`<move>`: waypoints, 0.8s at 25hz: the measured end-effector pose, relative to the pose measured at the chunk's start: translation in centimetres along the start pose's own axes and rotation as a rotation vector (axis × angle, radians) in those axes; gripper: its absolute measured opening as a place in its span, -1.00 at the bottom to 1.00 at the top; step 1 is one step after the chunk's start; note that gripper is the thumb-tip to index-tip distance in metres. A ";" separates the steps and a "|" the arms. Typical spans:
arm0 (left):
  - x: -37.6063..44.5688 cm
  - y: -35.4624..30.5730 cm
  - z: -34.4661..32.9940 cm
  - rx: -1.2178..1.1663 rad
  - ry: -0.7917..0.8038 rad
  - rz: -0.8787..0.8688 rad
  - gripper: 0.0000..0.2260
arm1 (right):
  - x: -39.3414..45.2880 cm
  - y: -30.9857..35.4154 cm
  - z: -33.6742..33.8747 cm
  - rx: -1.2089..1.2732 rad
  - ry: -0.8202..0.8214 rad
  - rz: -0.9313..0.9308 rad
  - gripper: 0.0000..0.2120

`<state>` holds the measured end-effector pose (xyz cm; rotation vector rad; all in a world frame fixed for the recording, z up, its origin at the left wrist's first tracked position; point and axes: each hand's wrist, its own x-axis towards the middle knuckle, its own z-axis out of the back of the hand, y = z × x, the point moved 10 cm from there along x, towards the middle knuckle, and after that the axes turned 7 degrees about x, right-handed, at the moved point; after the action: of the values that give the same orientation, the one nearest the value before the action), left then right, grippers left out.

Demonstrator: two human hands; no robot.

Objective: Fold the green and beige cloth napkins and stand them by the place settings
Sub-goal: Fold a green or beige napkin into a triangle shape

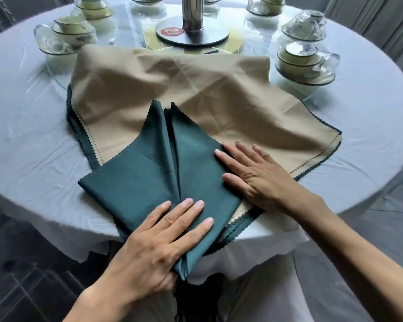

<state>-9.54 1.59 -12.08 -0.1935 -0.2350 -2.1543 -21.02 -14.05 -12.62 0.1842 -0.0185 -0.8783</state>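
Note:
A dark green napkin (135, 175) lies folded into a kite shape, its two flaps meeting along a centre line and its point hanging over the near table edge. It rests on a stack of beige napkins (172, 89) with green scalloped edges. My left hand (158, 238) lies flat on the green napkin's lower point, fingers spread, thumb tucked under the cloth's edge. My right hand (256, 175) presses flat on the right flap's edge, partly on the beige cloth.
The round table (21, 126) has a white cloth under clear plastic. A glass turntable (312, 94) carries wrapped bowl-and-cup place settings (305, 63) (68, 33) around a metal centre post (192, 19).

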 end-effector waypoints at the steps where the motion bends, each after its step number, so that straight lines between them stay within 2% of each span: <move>1: -0.1 0.1 0.0 -0.009 0.003 -0.002 -0.32 | 0.4 -0.6 0.3 -0.002 -0.010 -0.002 -0.20; 3: -0.3 0.3 0.7 -0.092 -0.038 0.007 -0.25 | -0.1 -0.1 1.1 0.013 -0.096 0.029 -0.24; 6: -1.3 3.3 2.5 -0.468 -0.184 0.207 -0.16 | -3.0 3.1 2.7 0.231 -0.222 0.187 -0.39; 7: -1.7 4.2 2.9 -0.489 -0.230 0.263 -0.17 | -4.0 4.0 2.8 0.294 -0.219 0.246 -0.41; 10: -2.5 5.3 3.2 -0.380 -0.255 0.290 -0.27 | -6.1 6.1 1.8 0.282 -0.168 0.345 -0.41; 14: -1.7 4.6 2.8 -0.349 -0.219 0.223 -0.42 | -5.5 6.7 0.8 0.268 -0.142 0.292 -0.39; 17: -1.0 4.4 2.9 -0.358 -0.235 0.195 -0.56 | -5.0 7.8 0.6 0.272 -0.115 0.325 -0.42; 20: -0.7 4.2 2.7 -0.319 -0.221 0.163 -0.60 | -4.4 8.4 0.3 0.282 -0.060 0.332 -0.42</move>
<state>-5.53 0.49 -9.24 -0.6144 0.0017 -1.9974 -17.44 -5.52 -10.68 0.4062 -0.2243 -0.5463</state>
